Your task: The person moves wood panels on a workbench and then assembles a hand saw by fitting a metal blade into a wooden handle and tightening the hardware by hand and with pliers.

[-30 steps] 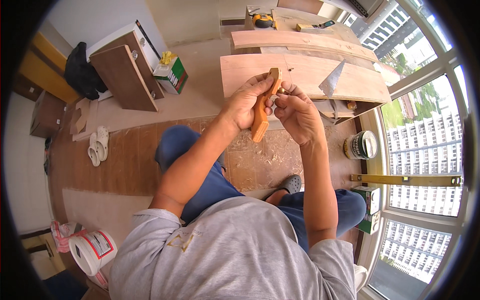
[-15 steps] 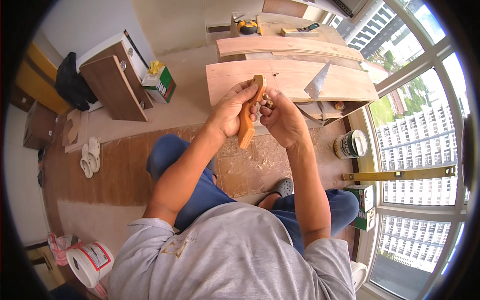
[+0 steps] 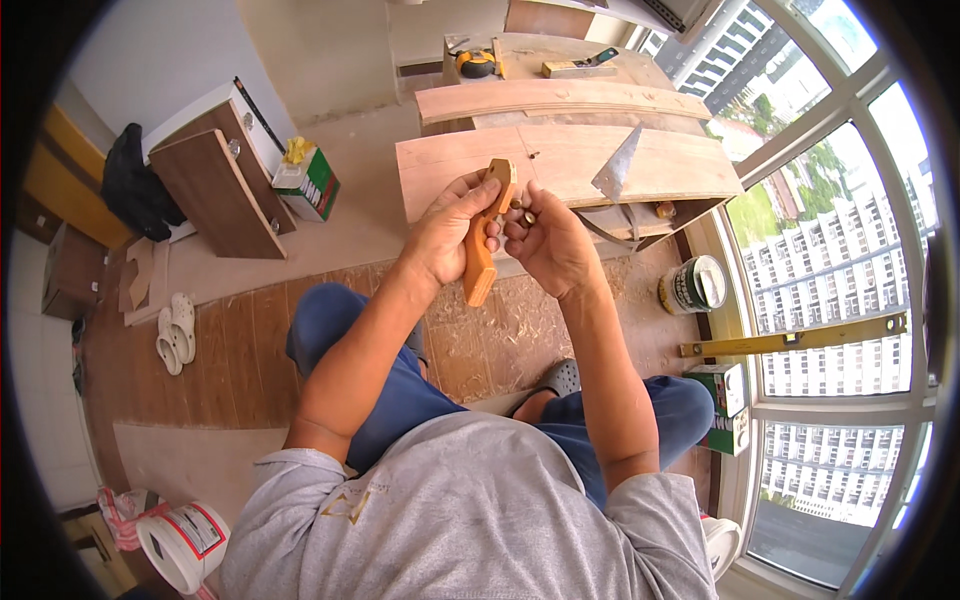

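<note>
My left hand [image 3: 448, 232] is wrapped round a narrow, orange-brown wooden piece [image 3: 479, 272] with angled ends, held tilted in front of the workbench. The upper end has a small hole. My right hand [image 3: 551, 240] is close against its right side, fingers curled in a pinch. Small brass-coloured round parts [image 3: 529, 217] show at those fingertips; whether they are fixed to the wooden piece I cannot tell. The fingers hide the middle of the piece.
Ahead, a low bench [image 3: 450, 165] of pale boards carries a triangular metal plate [image 3: 616, 165]. Behind lie a yellow-black tape measure [image 3: 476, 64] and a try square [image 3: 580, 66]. Shavings [image 3: 500, 325] litter the floor. A paint can [image 3: 692, 286] and a spirit level [image 3: 795, 336] are right, by the windows.
The view has shifted slightly, so the bench appears a little further left. My right fingers have changed position around the brass-coloured parts. My left hand keeps its hold on the wooden piece.
</note>
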`<state>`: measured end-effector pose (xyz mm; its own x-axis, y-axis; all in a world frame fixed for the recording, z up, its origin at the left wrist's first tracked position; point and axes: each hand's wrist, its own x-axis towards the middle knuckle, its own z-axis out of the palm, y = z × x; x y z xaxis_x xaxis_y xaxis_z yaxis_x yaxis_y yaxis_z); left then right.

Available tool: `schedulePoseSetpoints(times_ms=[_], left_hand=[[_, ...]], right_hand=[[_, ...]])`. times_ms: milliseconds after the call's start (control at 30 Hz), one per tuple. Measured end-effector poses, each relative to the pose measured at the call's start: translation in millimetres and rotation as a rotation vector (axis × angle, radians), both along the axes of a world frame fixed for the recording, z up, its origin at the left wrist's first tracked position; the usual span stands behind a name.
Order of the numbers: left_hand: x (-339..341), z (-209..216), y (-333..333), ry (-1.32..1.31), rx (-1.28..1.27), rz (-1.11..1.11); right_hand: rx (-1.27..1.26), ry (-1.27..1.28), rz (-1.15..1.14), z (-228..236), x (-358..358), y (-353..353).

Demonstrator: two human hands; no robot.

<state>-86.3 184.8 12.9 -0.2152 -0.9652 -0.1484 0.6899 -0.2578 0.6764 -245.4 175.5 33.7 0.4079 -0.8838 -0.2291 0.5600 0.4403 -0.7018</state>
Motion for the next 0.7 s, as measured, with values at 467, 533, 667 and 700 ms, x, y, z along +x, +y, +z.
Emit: schedulePoseSetpoints(times_ms=[467,533,667,700], left_hand=[[1.8,-14.5,-8.4,0.058,0.01,-0.077],[-0.9,-8.1,-5.7,0.062,0.021,-0.062],[1.4,-4.5,-4.4,0.04,0.059,-0.024],[2.5,-6.7,-4.6,0.039,0.06,-0.024]], right_hand=[[-0.266,0.007,-0.203,-17.9,15.6,10.5],[-0.162,-0.01,-0.167,-16.1,8.4,5.0],[0.082,0.067,-0.081,-10.6,0.4,-1.0],[0.094,0.131,-0.017,-11.7,-1.3,-2.1]])
